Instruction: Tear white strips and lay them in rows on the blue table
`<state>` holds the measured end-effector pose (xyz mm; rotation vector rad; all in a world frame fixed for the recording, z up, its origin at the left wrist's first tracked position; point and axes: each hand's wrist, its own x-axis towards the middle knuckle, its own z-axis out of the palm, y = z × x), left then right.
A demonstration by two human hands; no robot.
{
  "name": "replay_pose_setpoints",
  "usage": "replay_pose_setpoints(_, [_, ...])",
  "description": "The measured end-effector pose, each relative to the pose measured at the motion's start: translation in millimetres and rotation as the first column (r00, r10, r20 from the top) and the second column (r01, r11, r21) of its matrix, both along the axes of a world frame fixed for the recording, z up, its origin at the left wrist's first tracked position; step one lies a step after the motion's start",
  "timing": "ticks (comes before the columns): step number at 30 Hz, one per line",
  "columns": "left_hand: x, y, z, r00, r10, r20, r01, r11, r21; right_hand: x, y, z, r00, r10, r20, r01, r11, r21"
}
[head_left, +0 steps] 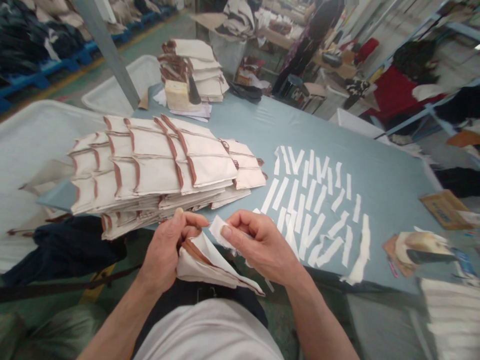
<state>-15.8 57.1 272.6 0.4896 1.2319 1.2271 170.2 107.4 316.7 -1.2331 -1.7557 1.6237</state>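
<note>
My left hand [167, 247] is closed on a cream fabric piece [210, 267] with brown trim, which hangs folded in front of my lap. Pinched between the thumb and fingers of my right hand [258, 242] is a white strip [218, 227], its end pointing toward my left fingertips. The two hands are close together at the table's near edge. Just beyond them, overlapping stacks of similar cream pieces [157, 170] with brown edges cover the left part of the table. Several white strips [311, 195] lie spread in rough rows to the right.
On the blue-green table [393, 185] an iron-like tool [423, 250] rests at the right, near a cardboard piece [446, 209]. Another cream stack [202, 70] stands at the far left. White bins [33, 130] flank the table's left side. A person in dark clothing [311, 45] is behind.
</note>
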Motion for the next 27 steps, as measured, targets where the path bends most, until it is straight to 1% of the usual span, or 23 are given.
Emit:
replay_pose_setpoints(1, [-1,-1,-0.7,1.0,0.012,-0.022,-0.012,1.0,0.015,0,0,0.0,1.0,0.005,-0.001,-0.005,1.0,-0.003])
replay_pose_setpoints(2, [-3,-1,-1.3,0.999,-0.003,-0.044,0.005,1.0,0.026,0,0,0.1,1.0,0.013,-0.002,-0.013,1.0,-0.006])
replay_pose_setpoints(4, [-4,-3,-1.8,0.993,-0.112,-0.049,0.113,0.993,0.023,-1,0,-0.1,0.999,0.037,-0.009,-0.037,0.999,-0.012])
replay_pose_setpoints(6, [-4,-4,-1.7,0.973,-0.232,-0.012,0.232,0.972,0.021,-1,-1,-0.8,0.998,0.062,-0.019,-0.062,0.998,-0.014])
replay_pose_setpoints(8, [-3,-5,-1.3,0.96,-0.28,0.029,0.278,0.96,0.037,-2,-1,-2.1,0.997,0.078,-0.025,-0.078,0.997,-0.022])
replay_pose_setpoints(13, [-1,-6,0.2,0.972,-0.23,0.044,0.227,0.972,0.065,1,-2,-5.9,0.995,0.089,-0.047,-0.093,0.992,-0.081])
replay_pose_setpoints(17, [1,-7,2.8,0.955,-0.291,0.056,0.288,0.956,0.054,3,-2,-8.2,0.993,0.093,-0.076,-0.104,0.982,-0.16])
replay_pose_setpoints(19, [2,-7,3.9,0.954,-0.298,0.039,0.296,0.954,0.056,4,-2,-9.6,0.991,0.091,-0.093,-0.108,0.974,-0.201])
replay_pose_setpoints(24, [4,-7,5.1,0.981,-0.188,-0.05,0.191,0.98,0.062,5,-4,-14.5,0.992,0.081,-0.092,-0.096,0.979,-0.179])
replay_pose_setpoints(27, [4,-7,4.1,0.981,-0.175,-0.089,0.179,0.983,0.039,5,-6,-16.4,0.993,0.08,-0.084,-0.094,0.978,-0.187])
